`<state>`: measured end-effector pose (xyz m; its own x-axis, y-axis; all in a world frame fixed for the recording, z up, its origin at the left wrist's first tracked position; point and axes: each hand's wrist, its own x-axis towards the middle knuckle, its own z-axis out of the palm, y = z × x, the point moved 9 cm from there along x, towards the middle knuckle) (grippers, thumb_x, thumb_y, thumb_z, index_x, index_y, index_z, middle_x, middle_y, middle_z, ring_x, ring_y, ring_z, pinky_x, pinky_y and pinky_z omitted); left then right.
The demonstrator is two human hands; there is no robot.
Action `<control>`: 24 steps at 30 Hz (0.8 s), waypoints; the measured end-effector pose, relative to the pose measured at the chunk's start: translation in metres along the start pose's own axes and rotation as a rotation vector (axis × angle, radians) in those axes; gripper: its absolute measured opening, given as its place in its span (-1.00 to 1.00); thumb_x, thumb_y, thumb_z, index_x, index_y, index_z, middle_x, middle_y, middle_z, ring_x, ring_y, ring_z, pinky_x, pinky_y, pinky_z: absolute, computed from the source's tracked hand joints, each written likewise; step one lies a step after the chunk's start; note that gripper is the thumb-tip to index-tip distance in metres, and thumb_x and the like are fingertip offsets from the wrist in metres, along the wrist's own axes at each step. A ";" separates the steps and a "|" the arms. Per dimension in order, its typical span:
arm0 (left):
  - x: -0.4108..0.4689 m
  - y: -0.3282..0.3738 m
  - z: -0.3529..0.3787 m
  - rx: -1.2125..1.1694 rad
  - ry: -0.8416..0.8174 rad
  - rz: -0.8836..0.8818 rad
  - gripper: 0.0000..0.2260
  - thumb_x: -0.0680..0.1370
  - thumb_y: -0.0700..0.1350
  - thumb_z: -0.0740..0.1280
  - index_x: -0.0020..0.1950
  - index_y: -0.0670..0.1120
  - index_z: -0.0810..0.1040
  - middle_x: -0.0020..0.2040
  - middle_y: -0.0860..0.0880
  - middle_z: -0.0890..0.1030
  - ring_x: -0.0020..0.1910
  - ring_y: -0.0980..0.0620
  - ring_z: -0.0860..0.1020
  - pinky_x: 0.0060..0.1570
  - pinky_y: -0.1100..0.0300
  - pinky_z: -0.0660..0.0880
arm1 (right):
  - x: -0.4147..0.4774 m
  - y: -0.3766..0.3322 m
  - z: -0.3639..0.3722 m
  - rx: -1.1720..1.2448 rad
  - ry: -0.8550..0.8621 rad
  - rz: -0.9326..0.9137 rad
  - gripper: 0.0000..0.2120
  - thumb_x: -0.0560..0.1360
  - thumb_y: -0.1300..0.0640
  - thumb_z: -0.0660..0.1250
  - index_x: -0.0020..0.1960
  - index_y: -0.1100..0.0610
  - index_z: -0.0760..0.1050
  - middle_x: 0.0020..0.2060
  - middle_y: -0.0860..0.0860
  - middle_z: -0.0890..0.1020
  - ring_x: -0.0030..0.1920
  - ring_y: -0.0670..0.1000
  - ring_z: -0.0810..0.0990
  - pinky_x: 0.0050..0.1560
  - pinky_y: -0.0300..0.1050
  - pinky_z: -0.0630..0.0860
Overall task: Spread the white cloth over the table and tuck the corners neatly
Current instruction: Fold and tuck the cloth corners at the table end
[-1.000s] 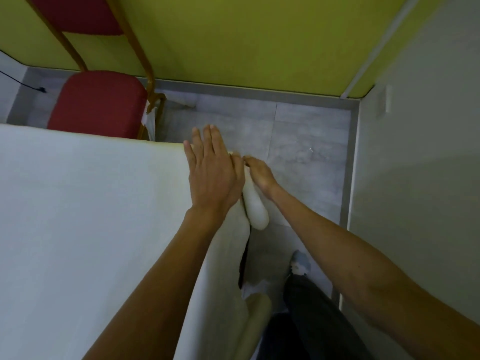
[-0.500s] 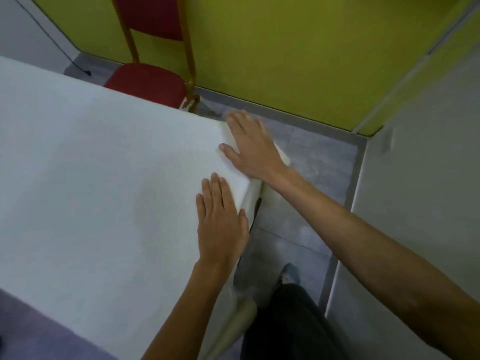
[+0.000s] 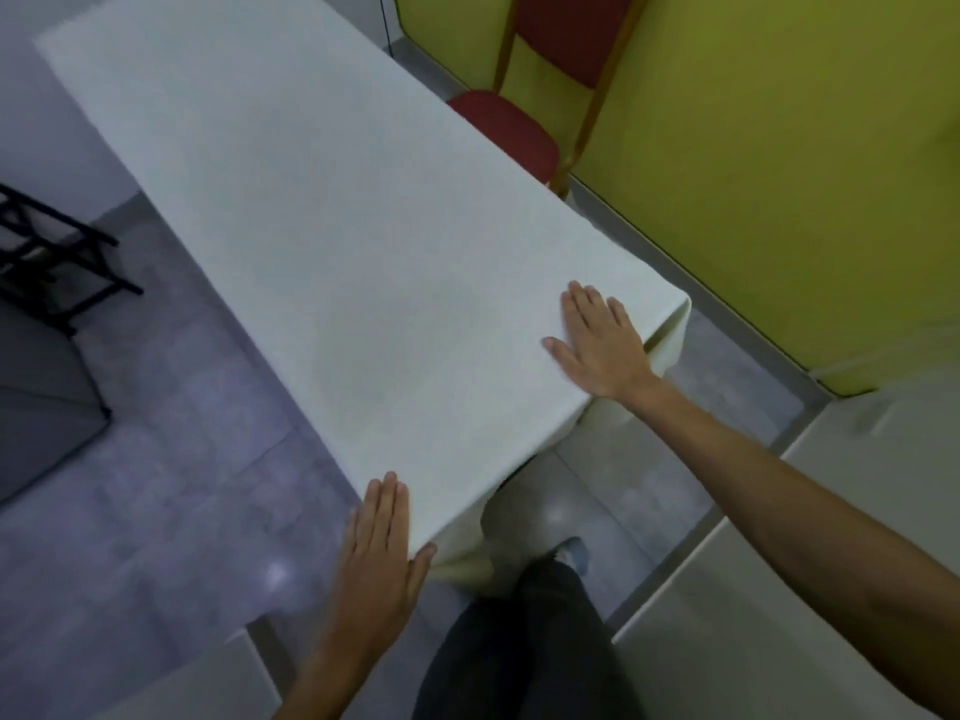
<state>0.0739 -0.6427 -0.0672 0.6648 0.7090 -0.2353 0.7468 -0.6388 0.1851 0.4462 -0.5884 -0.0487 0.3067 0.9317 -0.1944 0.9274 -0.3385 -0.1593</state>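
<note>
The white cloth [image 3: 332, 241] covers the whole top of a long table and hangs over its near end and sides. My left hand [image 3: 382, 558] lies flat with fingers together on the cloth's near left corner, the thumb against the hanging edge. My right hand [image 3: 602, 343] rests palm down, fingers spread, on the cloth by the near right corner. That corner [image 3: 672, 324] droops in a loose fold. Neither hand grips the fabric.
A red chair with a wooden frame [image 3: 506, 132] stands against the yellow wall [image 3: 779, 148] at the table's right side. A black metal frame [image 3: 41, 252] stands on the grey floor at left. A pale wall [image 3: 779, 589] is close on my right. My leg and shoe [image 3: 571, 556] are below the table end.
The view has swung left, showing the whole table. My left hand slid from the right corner area to the near left corner. My right hand stays flat by the right corner.
</note>
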 end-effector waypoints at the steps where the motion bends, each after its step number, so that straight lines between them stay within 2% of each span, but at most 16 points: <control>1: -0.008 -0.007 -0.001 -0.013 -0.007 -0.045 -0.31 0.64 0.25 -0.02 0.58 -0.24 0.10 0.62 -0.13 0.00 0.59 -0.15 0.07 0.49 -0.09 0.07 | 0.000 -0.001 -0.001 -0.002 -0.023 0.003 -0.28 0.67 -0.24 -0.04 0.62 0.24 0.01 0.62 0.18 0.05 0.61 0.18 0.03 0.57 0.16 -0.03; 4: -0.004 -0.007 -0.022 -0.117 0.052 -0.209 -0.21 0.61 0.34 -0.03 0.58 -0.27 0.06 0.60 -0.21 0.01 0.59 -0.19 0.03 0.51 -0.13 0.03 | -0.002 -0.007 -0.003 0.003 -0.100 0.012 -0.27 0.67 -0.22 -0.01 0.63 0.25 -0.03 0.63 0.18 0.00 0.62 0.18 -0.01 0.57 0.17 -0.05; 5: 0.007 0.005 -0.032 -0.152 0.094 -0.209 -0.19 0.60 0.35 -0.03 0.58 -0.28 0.05 0.60 -0.22 0.01 0.59 -0.20 0.00 0.51 -0.13 0.01 | -0.001 -0.009 -0.005 0.020 -0.106 0.017 -0.27 0.66 -0.23 0.01 0.62 0.26 -0.01 0.63 0.18 0.02 0.61 0.18 0.00 0.57 0.18 -0.03; 7: 0.044 0.048 -0.049 -0.192 0.165 -0.088 -0.18 0.60 0.35 -0.01 0.58 -0.28 0.04 0.60 -0.23 -0.01 0.59 -0.19 -0.06 0.53 -0.10 -0.06 | 0.004 -0.009 -0.009 0.037 -0.079 0.031 -0.27 0.64 -0.26 0.06 0.58 0.26 0.12 0.59 0.18 0.15 0.57 0.20 0.13 0.52 0.22 0.10; 9: 0.095 0.099 -0.054 -0.202 0.147 0.034 -0.14 0.57 0.39 0.03 0.60 -0.25 -0.02 0.61 -0.20 -0.09 0.59 -0.15 -0.15 0.56 -0.07 -0.16 | 0.009 -0.010 -0.018 -0.010 0.008 0.012 -0.35 0.62 -0.25 0.10 0.46 0.25 0.34 0.47 0.19 0.37 0.44 0.22 0.34 0.36 0.21 0.31; 11: 0.146 0.147 -0.047 -0.177 0.096 0.080 -0.09 0.53 0.39 0.14 0.60 -0.24 -0.05 0.60 -0.20 -0.14 0.59 -0.17 -0.20 0.55 -0.09 -0.18 | 0.015 -0.006 -0.026 -0.027 0.094 -0.057 -0.45 0.62 -0.20 0.09 0.32 0.22 0.46 0.33 0.18 0.51 0.29 0.22 0.48 0.20 0.15 0.41; 12: 0.168 0.165 -0.043 -0.150 0.084 0.065 -0.07 0.51 0.36 0.21 0.60 -0.25 -0.03 0.60 -0.22 -0.12 0.59 -0.20 -0.16 0.54 -0.12 -0.14 | 0.018 -0.003 -0.027 -0.026 0.115 -0.096 -0.49 0.62 -0.16 0.08 0.31 0.21 0.49 0.32 0.19 0.54 0.27 0.23 0.51 0.19 0.15 0.42; 15: 0.216 0.205 -0.035 -0.111 0.073 -0.056 -0.13 0.52 0.20 0.29 0.59 -0.28 -0.02 0.59 -0.27 -0.08 0.58 -0.25 -0.09 0.54 -0.16 -0.04 | 0.032 0.018 -0.025 -0.048 0.069 -0.159 -0.48 0.67 -0.09 0.00 0.46 0.18 0.40 0.44 0.23 0.43 0.42 0.26 0.40 0.37 0.26 0.34; 17: 0.231 0.220 -0.033 -0.146 0.084 -0.110 -0.26 0.59 0.05 0.21 0.59 -0.27 -0.07 0.60 -0.26 -0.10 0.58 -0.21 -0.16 0.54 -0.15 -0.08 | 0.038 0.033 -0.020 -0.062 -0.015 -0.201 -0.43 0.68 -0.11 -0.11 0.54 0.17 0.29 0.53 0.23 0.32 0.52 0.27 0.29 0.46 0.31 0.23; 20: 0.240 0.226 -0.032 -0.126 0.113 -0.136 -0.44 0.65 -0.12 0.11 0.59 -0.26 0.00 0.60 -0.25 0.00 0.59 -0.21 -0.11 0.54 -0.15 0.00 | 0.042 0.046 -0.016 -0.071 -0.075 -0.269 -0.38 0.68 -0.17 -0.21 0.61 0.13 0.15 0.60 0.18 0.17 0.59 0.23 0.13 0.53 0.31 0.10; 24: 0.226 0.213 -0.028 -0.086 0.122 -0.160 -0.45 0.61 -0.16 -0.04 0.59 -0.26 -0.01 0.61 -0.24 -0.02 0.59 -0.19 -0.09 0.55 -0.12 -0.01 | 0.042 0.046 -0.012 -0.098 -0.113 -0.307 -0.26 0.64 -0.31 -0.26 0.64 0.14 0.03 0.62 0.19 0.07 0.61 0.22 0.04 0.56 0.31 0.01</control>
<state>0.3833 -0.6101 -0.0546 0.5312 0.8335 -0.1521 0.8383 -0.4912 0.2365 0.5037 -0.5633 -0.0530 -0.0105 0.9659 -0.2588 0.9906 -0.0253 -0.1344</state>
